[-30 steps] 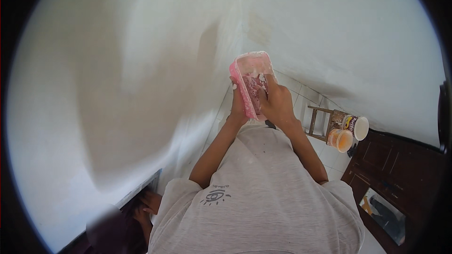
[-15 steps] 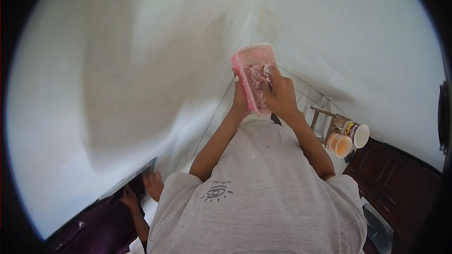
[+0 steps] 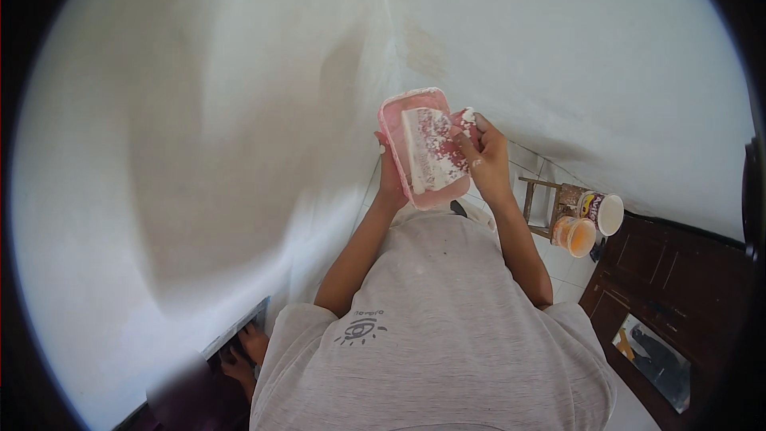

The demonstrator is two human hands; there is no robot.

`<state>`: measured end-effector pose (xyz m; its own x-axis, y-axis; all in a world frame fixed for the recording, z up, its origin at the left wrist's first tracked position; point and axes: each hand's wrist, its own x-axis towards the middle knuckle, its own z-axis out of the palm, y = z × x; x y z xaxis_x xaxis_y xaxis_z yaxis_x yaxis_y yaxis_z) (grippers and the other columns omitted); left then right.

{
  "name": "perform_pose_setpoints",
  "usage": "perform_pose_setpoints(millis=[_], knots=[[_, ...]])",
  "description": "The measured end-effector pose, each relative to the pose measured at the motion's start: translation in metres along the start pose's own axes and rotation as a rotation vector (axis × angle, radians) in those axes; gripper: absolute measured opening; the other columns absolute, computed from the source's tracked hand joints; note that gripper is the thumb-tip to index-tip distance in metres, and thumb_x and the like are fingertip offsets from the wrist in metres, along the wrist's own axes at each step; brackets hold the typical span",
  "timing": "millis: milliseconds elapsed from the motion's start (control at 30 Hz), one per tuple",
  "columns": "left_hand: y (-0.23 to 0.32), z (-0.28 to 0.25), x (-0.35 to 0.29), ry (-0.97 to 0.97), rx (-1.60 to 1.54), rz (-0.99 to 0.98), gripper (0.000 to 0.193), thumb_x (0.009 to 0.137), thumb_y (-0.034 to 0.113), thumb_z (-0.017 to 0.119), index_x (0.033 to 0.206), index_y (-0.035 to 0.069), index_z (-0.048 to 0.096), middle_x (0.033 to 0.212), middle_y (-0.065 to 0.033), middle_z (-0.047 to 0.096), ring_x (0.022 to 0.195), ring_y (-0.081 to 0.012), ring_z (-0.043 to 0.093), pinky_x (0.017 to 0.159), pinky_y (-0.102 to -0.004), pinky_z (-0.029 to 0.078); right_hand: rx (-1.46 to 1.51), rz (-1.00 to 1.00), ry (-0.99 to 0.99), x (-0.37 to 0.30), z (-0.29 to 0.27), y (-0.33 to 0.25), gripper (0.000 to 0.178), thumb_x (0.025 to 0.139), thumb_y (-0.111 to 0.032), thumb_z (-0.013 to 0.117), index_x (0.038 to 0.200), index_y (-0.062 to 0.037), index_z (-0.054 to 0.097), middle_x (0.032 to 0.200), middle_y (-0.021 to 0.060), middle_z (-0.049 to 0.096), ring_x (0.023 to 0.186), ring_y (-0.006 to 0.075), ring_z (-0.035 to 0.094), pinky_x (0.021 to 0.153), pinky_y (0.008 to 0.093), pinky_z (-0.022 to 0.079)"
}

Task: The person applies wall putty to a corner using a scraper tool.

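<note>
Pink tub [image 3: 420,100] — rounded oblong; scraper [image 3: 437,148] — flat, white-flecked

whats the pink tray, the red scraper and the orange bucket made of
Pink tray: probably plastic, with moulded-looking rounded corners. Red scraper: perhaps plastic too, but smeared white paste hides its finish. Orange bucket: likely plastic, thin round rim.

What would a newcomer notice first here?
First, the pink tray near the middle, held by the left hand. Next, the flat red tool, smeared white, in the right hand over the tray. Off to the right, two buckets sit side by side.
</note>
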<state>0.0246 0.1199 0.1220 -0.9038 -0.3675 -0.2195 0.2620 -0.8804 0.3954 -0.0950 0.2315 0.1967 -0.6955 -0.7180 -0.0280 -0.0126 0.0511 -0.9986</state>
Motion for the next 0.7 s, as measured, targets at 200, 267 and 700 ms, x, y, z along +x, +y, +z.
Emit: perform_pose_setpoints(millis=[200, 267, 700], knots=[[0.002, -0.018, -0.012, -0.034, -0.016, 0.012, 0.081, 0.088, 0.073, 0.03, 0.141, 0.012, 0.033, 0.134, -0.0077, 0.047, 0.121, -0.0236, 0.051, 0.093, -0.041, 0.05, 0.31, 0.016, 0.28, -0.026, 0.017, 0.004, 0.013, 0.093, -0.008, 0.059, 0.101, 0.0026, 0.058, 0.08, -0.0001, 0.061, 0.069, 0.0022, 0.048, 0.06, 0.0186, 0.039], [0.004, -0.025, -0.014, -0.019, 0.028, 0.022, 0.081, 0.089, 0.072, 0.031, 0.142, 0.011, 0.033, 0.135, -0.0071, 0.046, 0.122, -0.0231, 0.049, 0.095, -0.041, 0.048, 0.048, -0.121, 0.407, -0.035, 0.018, 0.006, 0.017, 0.092, -0.01, 0.062, 0.102, 0.0031, 0.058, 0.082, 0.0037, 0.064, 0.071, 0.0027, 0.054, 0.06, 0.0194, 0.042], [-0.007, 0.006, -0.009, 0.04, 0.045, 0.13, 0.08, 0.089, 0.071, 0.03, 0.141, 0.01, 0.033, 0.132, -0.0096, 0.048, 0.119, -0.0254, 0.051, 0.099, -0.0419, 0.046, -0.391, -0.535, 0.374, -0.048, 0.024, -0.002, 0.01, 0.085, -0.005, 0.064, 0.092, 0.0017, 0.06, 0.065, 0.0133, 0.062, 0.048, 0.0222, 0.058, 0.047, 0.0321, 0.045]])
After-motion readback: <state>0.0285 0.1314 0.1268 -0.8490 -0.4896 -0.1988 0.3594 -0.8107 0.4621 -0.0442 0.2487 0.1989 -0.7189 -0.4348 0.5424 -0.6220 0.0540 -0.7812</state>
